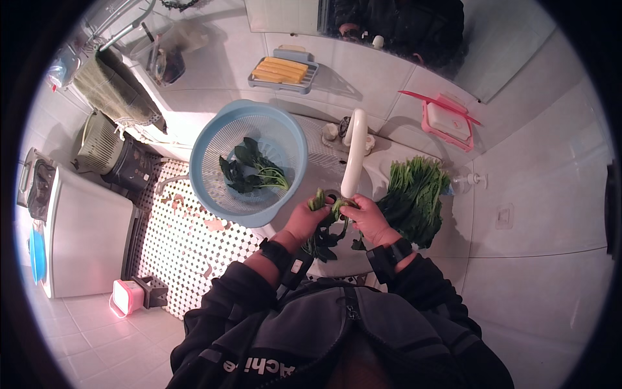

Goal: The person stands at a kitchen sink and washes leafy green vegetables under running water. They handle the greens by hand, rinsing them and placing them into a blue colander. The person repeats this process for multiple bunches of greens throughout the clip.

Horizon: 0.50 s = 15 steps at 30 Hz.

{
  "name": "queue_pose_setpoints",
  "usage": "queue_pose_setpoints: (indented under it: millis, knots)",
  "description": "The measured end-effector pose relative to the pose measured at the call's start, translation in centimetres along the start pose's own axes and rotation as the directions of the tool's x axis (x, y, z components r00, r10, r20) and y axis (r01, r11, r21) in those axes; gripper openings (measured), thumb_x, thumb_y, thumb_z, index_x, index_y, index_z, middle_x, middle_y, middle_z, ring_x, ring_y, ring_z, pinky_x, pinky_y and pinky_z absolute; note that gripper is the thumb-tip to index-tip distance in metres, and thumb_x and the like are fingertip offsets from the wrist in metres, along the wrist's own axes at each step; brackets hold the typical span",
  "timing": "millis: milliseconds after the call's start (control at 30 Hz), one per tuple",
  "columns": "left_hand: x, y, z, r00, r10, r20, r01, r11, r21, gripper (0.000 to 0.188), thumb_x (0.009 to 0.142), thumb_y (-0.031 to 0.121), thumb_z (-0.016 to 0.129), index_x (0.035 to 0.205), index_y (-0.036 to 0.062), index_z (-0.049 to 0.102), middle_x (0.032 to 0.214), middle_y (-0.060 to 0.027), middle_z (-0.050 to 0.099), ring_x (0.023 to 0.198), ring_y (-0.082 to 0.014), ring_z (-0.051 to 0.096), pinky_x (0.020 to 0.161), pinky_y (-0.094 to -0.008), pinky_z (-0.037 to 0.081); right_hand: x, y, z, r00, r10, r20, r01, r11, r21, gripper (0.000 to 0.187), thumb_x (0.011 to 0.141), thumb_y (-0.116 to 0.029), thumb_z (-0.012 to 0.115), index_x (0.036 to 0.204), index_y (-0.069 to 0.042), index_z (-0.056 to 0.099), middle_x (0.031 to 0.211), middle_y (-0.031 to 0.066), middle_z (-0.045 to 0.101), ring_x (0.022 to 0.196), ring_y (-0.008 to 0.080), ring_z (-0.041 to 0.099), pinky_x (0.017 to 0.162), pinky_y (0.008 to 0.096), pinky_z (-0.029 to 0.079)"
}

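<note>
Over the white sink (356,259), both of my hands are closed on the stems of dark leafy greens (322,245). My left hand (303,222) grips a stem end that points up past its fingers. Close beside it, my right hand (369,219) pinches stems between thumb and fingers, and leaves hang below the hands. A white faucet (354,155) rises just beyond them. Left of the sink stands a light blue colander (202,142) with a few leafy stems (254,170) inside. A large bunch of leafy greens (418,204) lies to the right of my right hand.
A clear pump bottle (463,180) stands behind the bunch. On the wall are a grey rack with yellow bars (280,69), a pink soap dish (448,123) and a mirror (389,26). Farther left are a white cabinet-like box (91,233) and a pink bucket (127,296).
</note>
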<state>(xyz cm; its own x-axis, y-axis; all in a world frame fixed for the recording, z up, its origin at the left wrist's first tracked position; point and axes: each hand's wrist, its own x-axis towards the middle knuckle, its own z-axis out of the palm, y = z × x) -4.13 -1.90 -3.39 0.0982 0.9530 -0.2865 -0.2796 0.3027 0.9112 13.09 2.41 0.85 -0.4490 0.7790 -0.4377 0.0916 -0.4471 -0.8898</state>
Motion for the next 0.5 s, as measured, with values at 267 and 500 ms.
queue_pose_setpoints:
  millis: [267, 500]
  knots:
    - [-0.2, 0.7, 0.2, 0.999, -0.032, -0.024, 0.031, 0.999, -0.019, 0.021, 0.084, 0.01, 0.058, 0.103, 0.0006, 0.055, 0.089, -0.003, 0.06, 0.079, -0.0099, 0.055, 0.074, -0.0243, 0.045, 1.7, 2.1, 0.1, 0.909, -0.416, -0.017, 0.376, 0.837, -0.398, 0.014, 0.08, -0.007, 0.056, 0.092, 0.0, 0.057, 0.075, 0.0056, 0.058, 0.07, 0.0136, 0.056, 0.065, 0.0282, 0.045]
    - [-0.1, 0.8, -0.5, 0.995, -0.103, -0.011, 0.103, 0.994, 0.033, 0.019, 0.084, 0.014, 0.06, 0.098, 0.0013, 0.057, 0.082, -0.0009, 0.058, 0.072, -0.008, 0.053, 0.067, -0.022, 0.043, 1.7, 2.0, -0.5, 0.913, -0.408, 0.012, 0.368, 0.811, -0.455, 0.016, 0.083, -0.015, 0.056, 0.088, 0.0, 0.058, 0.07, 0.0071, 0.057, 0.064, 0.0159, 0.054, 0.061, 0.0296, 0.045]
